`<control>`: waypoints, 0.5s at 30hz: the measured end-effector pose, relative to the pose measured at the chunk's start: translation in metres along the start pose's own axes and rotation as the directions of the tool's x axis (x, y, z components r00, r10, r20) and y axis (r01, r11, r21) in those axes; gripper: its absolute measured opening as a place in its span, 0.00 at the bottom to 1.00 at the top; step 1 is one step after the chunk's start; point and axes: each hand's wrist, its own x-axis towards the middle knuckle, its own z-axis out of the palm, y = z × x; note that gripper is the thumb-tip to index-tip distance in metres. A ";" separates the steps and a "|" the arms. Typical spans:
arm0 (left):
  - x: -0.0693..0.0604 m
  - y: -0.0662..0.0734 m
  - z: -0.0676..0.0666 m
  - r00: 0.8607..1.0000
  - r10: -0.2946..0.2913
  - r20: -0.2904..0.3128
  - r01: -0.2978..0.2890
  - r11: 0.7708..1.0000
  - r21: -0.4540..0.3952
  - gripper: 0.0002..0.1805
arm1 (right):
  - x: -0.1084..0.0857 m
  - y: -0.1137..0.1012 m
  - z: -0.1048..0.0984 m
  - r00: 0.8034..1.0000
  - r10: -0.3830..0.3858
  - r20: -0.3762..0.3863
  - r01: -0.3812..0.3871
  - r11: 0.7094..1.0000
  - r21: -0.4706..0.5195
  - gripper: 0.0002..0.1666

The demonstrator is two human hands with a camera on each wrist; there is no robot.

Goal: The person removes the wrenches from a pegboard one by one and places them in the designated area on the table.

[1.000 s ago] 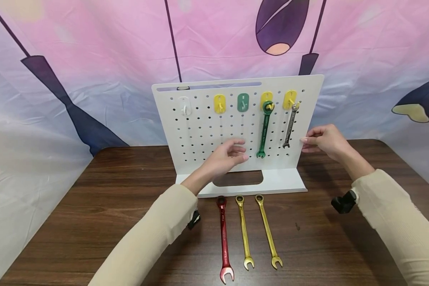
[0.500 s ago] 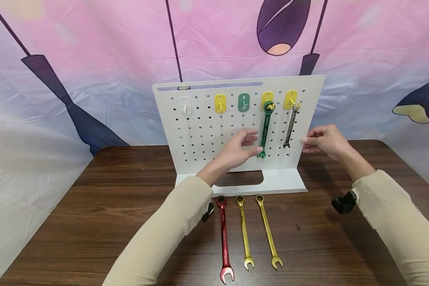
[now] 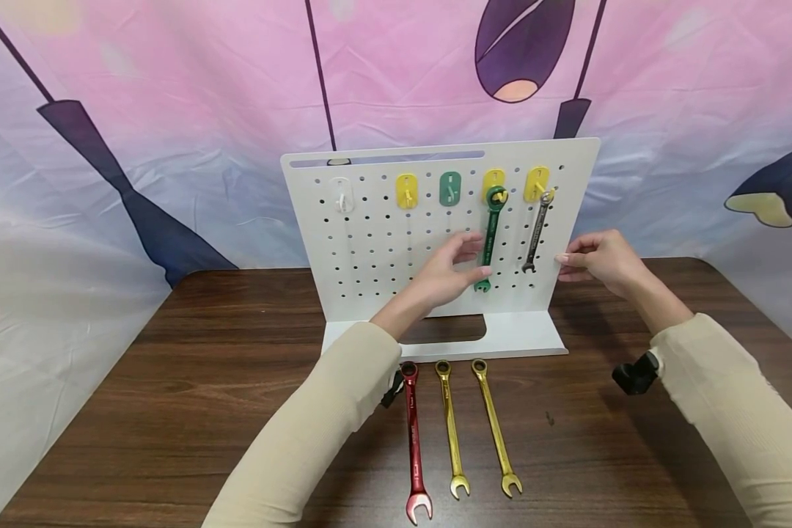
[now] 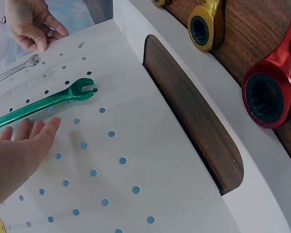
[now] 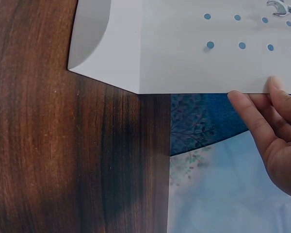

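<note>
While the green wrench point(image 3: 491, 235) hangs open end down from a yellow hook point(image 3: 493, 177), the left hand point(image 3: 441, 274) is at its lower half: fingers just left of the shaft, thumb in front, crossing it in the head view. Contact: cannot tell.

White pegboard point(image 3: 363, 312) stands upright on the table point(image 3: 204, 352). Hooks, left to right: white point(image 3: 342, 196), yellow point(image 3: 406, 192), green point(image 3: 449, 189), all bare; then the green wrench's; rightmost yellow hook point(image 3: 537, 183) carries a small silver wrench point(image 3: 535, 236).

Near side of board, on table: red wrench point(image 3: 413, 440) left, two gold wrenches point(image 3: 452, 433) right of it.

Left fingers loosely bent, thumb spread well apart from them. Right hand point(image 3: 603, 260) pinches the board's right edge, thumb in front, fingers behind.
</note>
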 end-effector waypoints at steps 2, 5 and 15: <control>0.000 0.000 0.000 1.000 0.002 0.004 -0.002 1.000 0.008 0.31 | 0.000 0.000 0.000 1.000 0.000 0.001 0.000 1.000 0.001 0.09; 0.000 0.001 0.000 1.000 0.008 0.015 -0.008 1.000 0.014 0.31 | 0.000 -0.001 -0.001 1.000 -0.005 0.013 0.005 1.000 0.006 0.10; 0.000 0.003 0.001 1.000 -0.012 0.019 0.012 1.000 -0.003 0.32 | 0.000 -0.001 0.000 1.000 -0.005 0.001 0.005 1.000 -0.006 0.10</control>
